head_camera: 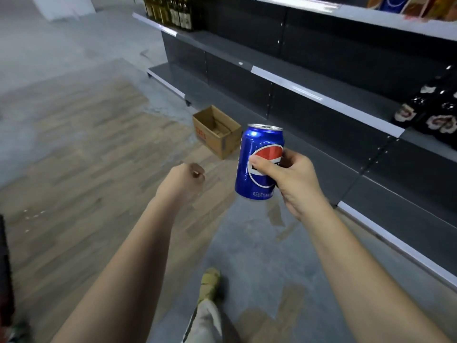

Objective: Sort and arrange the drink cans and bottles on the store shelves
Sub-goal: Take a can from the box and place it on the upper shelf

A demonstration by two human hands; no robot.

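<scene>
My right hand (294,179) grips a blue cola can (257,157) upright in mid-air, thumb across its red, white and blue logo. The can hangs in front of the dark grey store shelves (291,78), level with a lower shelf. My left hand (181,180) is stretched out to the left of the can with its fingers curled in, and I see nothing in it. Dark bottles with pale labels (430,110) stand on the middle shelf at the far right. Green-brown bottles (170,11) stand on that shelf's far left end.
An open cardboard box (216,131) sits on the floor just beyond the can, against the shelf base. Colourful cans and packs (405,3) line the top shelf at the upper right. My foot (210,280) is on the grey floor below. Wood-pattern flooring (94,149) spreads to the left.
</scene>
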